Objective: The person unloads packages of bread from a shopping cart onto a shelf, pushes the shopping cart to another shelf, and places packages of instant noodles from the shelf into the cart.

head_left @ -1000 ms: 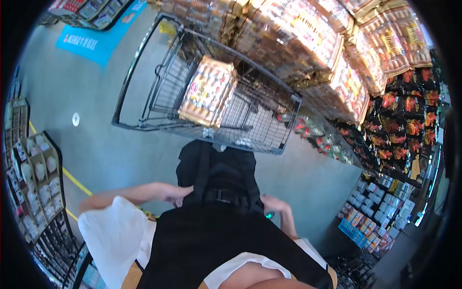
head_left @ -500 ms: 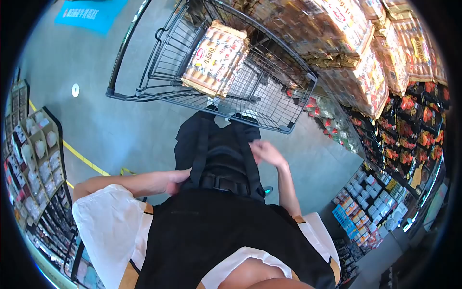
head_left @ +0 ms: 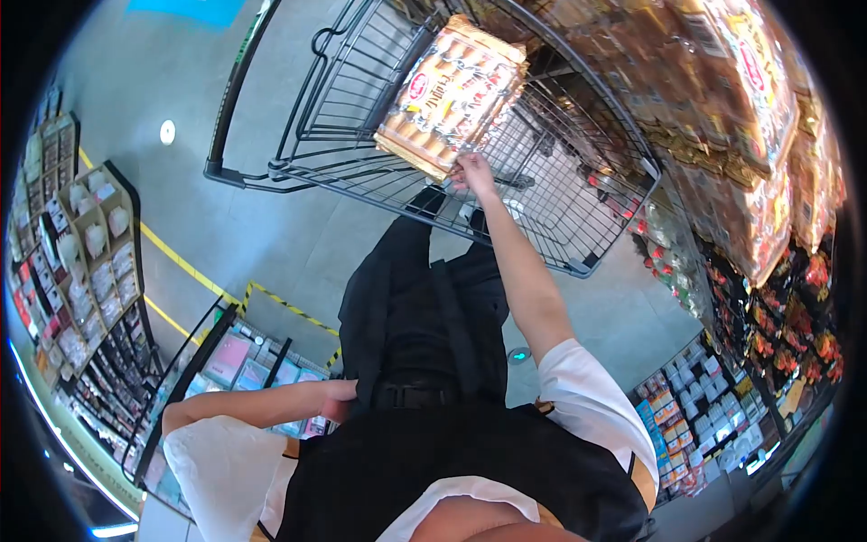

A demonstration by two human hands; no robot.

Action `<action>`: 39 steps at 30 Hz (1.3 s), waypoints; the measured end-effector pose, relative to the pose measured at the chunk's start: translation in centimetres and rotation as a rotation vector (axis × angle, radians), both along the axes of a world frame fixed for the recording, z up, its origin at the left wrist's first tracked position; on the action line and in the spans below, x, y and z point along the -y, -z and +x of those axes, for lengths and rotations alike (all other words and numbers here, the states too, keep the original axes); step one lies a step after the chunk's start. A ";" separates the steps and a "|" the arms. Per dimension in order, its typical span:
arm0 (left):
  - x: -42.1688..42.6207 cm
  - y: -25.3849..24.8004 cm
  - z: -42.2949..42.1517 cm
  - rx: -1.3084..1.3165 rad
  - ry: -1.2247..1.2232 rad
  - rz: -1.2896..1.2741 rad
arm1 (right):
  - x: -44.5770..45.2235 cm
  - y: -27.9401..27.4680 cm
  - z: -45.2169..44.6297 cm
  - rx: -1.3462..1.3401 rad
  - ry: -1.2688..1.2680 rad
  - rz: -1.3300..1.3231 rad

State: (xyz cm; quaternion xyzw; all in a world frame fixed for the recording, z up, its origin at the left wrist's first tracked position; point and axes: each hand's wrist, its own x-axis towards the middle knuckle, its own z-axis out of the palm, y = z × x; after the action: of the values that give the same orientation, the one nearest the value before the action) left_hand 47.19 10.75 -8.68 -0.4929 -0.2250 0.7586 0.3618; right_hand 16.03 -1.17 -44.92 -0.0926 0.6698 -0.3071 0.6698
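Note:
A clear-wrapped pack of small bread rolls (head_left: 452,95), apparently one of a stack, sits in the black wire shopping cart (head_left: 343,163). My right hand (head_left: 472,174) reaches over the cart's near side. Its fingers are closed at the pack's near corner, and the fingertips are partly hidden. My left hand (head_left: 339,398) rests at my left hip beside the black belt (head_left: 411,396), with its fingers out of sight.
Tall stacks of similar bread packs (head_left: 722,99) rise along the right. Below them hang black-and-red packets (head_left: 786,334). Shelves of small goods (head_left: 95,235) stand at left, and a display case (head_left: 244,361) is by my left elbow. Yellow-black tape (head_left: 289,307) marks the floor.
My right hand has moved from beside my thigh up and forward to the bread pack's corner. My left hand stays at the hip. The cart and stacks appear closer and larger.

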 end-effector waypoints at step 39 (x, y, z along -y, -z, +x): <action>0.9 0.1 1.6 -0.046 0.122 0.004 | 6.1 -2.9 1.6 -0.027 0.194 -0.300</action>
State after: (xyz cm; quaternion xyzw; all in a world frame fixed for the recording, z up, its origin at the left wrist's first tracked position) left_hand 48.81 9.88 -8.78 -0.4875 -0.1877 0.7457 0.4135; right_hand 17.67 -7.31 -42.03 -0.1305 0.6313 -0.4653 0.6065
